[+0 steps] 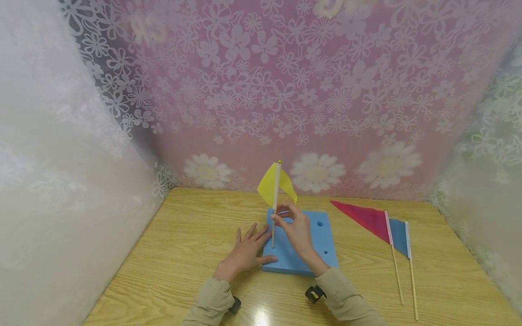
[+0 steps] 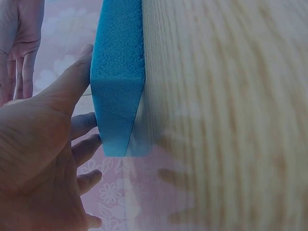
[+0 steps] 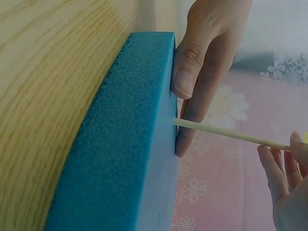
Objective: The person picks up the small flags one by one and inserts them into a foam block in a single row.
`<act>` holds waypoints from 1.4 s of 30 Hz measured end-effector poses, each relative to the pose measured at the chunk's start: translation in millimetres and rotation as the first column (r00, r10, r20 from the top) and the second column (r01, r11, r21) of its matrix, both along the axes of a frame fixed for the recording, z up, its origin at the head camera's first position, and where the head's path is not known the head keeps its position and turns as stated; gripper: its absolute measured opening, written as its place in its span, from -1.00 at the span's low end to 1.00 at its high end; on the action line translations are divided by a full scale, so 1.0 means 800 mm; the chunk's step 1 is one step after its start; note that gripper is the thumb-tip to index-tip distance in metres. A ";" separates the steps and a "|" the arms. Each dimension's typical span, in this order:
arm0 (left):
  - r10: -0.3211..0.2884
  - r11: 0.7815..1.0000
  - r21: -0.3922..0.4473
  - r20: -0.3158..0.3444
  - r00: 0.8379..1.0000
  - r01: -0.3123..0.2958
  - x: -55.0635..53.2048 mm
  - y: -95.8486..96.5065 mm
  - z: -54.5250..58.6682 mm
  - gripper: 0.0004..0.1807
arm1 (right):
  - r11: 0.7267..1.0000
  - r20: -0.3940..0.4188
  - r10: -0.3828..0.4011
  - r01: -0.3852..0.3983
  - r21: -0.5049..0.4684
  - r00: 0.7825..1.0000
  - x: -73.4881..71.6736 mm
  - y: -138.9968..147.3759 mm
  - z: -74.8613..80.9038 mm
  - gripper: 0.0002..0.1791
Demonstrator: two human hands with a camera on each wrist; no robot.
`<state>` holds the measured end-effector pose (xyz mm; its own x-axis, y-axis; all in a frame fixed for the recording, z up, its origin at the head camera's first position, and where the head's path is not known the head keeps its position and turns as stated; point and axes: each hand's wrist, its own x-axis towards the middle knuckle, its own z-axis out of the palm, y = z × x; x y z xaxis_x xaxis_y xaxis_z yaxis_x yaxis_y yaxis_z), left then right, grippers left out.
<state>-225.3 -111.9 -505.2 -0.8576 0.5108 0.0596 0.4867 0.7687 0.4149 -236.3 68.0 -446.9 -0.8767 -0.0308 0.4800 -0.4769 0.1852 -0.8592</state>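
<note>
A yellow flag [image 1: 267,184] on a thin wooden stick stands nearly upright over the left part of a blue foam block [image 1: 292,261]. My right hand [image 1: 297,230] pinches the stick between thumb and fingers, just below the cloth. In the right wrist view the stick [image 3: 226,132] meets the block's top face near its left side; how deep it sits cannot be told. With fingers spread, my left hand [image 1: 246,253] rests on the left edge of the block, thumb near the front corner. The block's side [image 2: 118,113] shows beside that hand in the left wrist view.
Right of the block, a red pennant [image 1: 373,224] lies partly over a blue flag [image 1: 399,237], both on wooden sticks. A large hole [image 1: 320,224] and a smaller hole [image 1: 326,252] show in the block. Patterned curtains [image 1: 285,90] surround the wooden table [image 1: 195,217].
</note>
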 end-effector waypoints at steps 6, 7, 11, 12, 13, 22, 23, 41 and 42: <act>0.001 1.000 -0.004 0.006 1.000 -0.001 0.000 0.002 0.001 -0.09 | 1.000 0.006 -0.011 0.011 0.018 1.000 -0.015 0.007 -0.023 -0.74; 0.001 1.000 -0.004 0.007 1.000 -0.001 0.000 0.002 0.001 -0.09 | 1.000 0.005 -0.012 0.012 0.022 1.000 -0.016 0.007 -0.023 -0.74; 0.000 1.000 -0.004 0.005 1.000 0.000 0.000 0.003 0.001 -0.09 | 0.999 -0.010 -0.016 0.016 0.027 1.000 -0.016 0.009 -0.025 -0.73; 0.000 1.000 -0.006 0.004 1.000 0.000 0.000 0.003 0.001 -0.09 | 0.999 -0.012 -0.017 0.018 0.029 1.000 -0.016 0.009 -0.025 -0.73; 0.000 1.000 -0.006 0.004 1.000 0.000 0.000 0.003 0.001 -0.09 | 0.999 -0.014 -0.018 0.018 0.030 1.000 -0.016 0.010 -0.025 -0.73; -0.003 1.000 -0.005 0.011 1.000 0.003 0.001 0.005 0.003 -0.09 | 1.000 0.039 -0.016 0.016 0.001 0.999 -0.014 0.020 -0.020 -0.73; -0.002 1.000 -0.004 0.010 1.000 0.002 0.001 0.005 0.003 -0.10 | 1.000 0.042 -0.017 0.017 -0.001 0.999 -0.014 0.024 -0.019 -0.73; 0.001 1.000 0.004 0.007 1.000 -0.001 0.001 0.004 0.003 -0.11 | 0.980 0.081 -0.192 0.187 0.065 0.978 -0.010 0.185 -0.023 -0.63; 0.001 1.000 0.007 0.008 1.000 -0.001 0.001 0.004 0.003 -0.12 | 0.977 0.074 -0.204 0.199 0.077 0.976 -0.010 0.196 -0.024 -0.63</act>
